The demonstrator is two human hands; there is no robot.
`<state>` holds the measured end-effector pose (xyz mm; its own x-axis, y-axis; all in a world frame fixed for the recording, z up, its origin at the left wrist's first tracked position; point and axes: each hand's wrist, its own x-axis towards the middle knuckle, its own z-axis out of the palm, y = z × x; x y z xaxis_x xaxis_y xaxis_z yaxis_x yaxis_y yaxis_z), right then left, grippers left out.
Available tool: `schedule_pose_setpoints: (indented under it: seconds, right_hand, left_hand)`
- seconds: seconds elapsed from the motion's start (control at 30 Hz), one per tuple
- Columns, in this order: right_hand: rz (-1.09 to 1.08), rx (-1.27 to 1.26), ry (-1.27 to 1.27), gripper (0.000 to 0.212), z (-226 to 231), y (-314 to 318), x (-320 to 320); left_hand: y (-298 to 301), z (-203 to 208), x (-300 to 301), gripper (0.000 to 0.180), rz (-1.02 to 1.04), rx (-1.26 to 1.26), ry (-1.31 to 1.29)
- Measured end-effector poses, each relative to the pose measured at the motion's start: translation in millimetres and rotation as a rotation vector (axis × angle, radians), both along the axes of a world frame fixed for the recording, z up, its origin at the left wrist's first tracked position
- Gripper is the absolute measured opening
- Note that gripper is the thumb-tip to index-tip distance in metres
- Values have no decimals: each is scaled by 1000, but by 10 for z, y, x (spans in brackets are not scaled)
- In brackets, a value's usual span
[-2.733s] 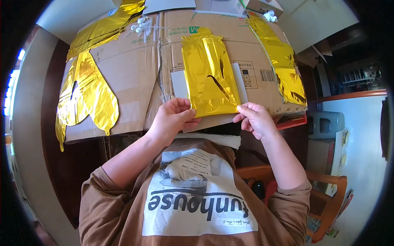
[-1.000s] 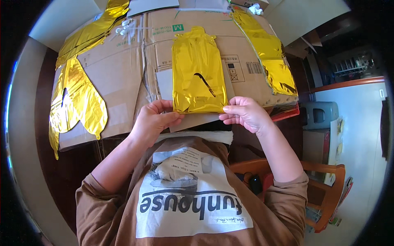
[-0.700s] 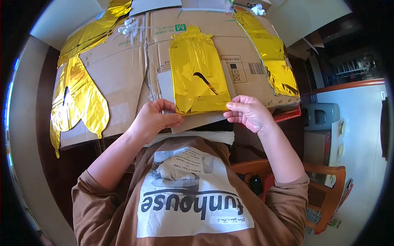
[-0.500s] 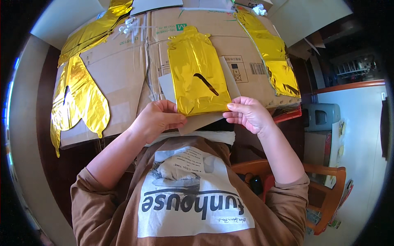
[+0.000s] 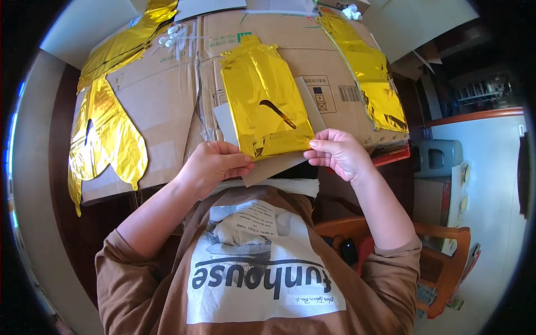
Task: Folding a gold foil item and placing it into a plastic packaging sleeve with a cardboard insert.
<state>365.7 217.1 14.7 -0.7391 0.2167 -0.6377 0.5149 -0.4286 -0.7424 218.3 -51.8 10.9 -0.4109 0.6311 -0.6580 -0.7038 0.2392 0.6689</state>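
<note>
A flat gold foil balloon [image 5: 262, 89], uninflated and with a dark slanted slit, lies in front of me over a grey-brown card [image 5: 279, 166]. Its near left corner is pinched by my left hand [image 5: 220, 162], thumb on top. At the near right corner, my right hand [image 5: 338, 151] pinches the foil between thumb and fingers. The card sticks out past the foil on both sides and at the near edge. Some of the fingers on each hand are hidden beneath the foil.
Flattened cardboard [image 5: 162, 106] covers the table. More gold foil balloons lie at the left [image 5: 111, 128] and right [image 5: 374, 84]. Thin clear straws with white ends [image 5: 173, 38] rest at the back left, crumpled white tissue [image 5: 351, 12] at the back right. A wooden chair [image 5: 446, 240] stands at my right.
The far end of the foil balloon has swung slightly left, and the card beneath has turned a little. Both hands keep their pinch at the near corners.
</note>
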Motion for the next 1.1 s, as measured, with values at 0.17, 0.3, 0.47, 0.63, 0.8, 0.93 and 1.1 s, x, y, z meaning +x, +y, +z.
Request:
schedule_pose_setpoints:
  seconds: [0.17,0.3,0.47,0.63,0.8,0.93,1.1]
  right_hand:
    - [18,-25,1,18,-26,13,25]
    - [73,-6,-11,18,40,27,31]
    - [119,22,-32,18,51,53,23]
    - [54,79,-1,14,57,29,2]
    - [56,132,30,12,58,47,-28]
    - [81,173,-2,11,-50,45,18]
    - [147,403,-50,13,-9,33,-14]
  left_hand:
    - [-12,-70,28,12,-12,-4,36]
    - [-15,-70,20,12,25,14,64]
    - [12,-45,36,14,23,5,46]
    - [23,-31,44,15,21,-7,67]
    - [26,-12,55,16,10,-8,90]
    - [21,-90,100,19,-11,-29,65]
    - [46,-12,124,22,-57,-42,166]
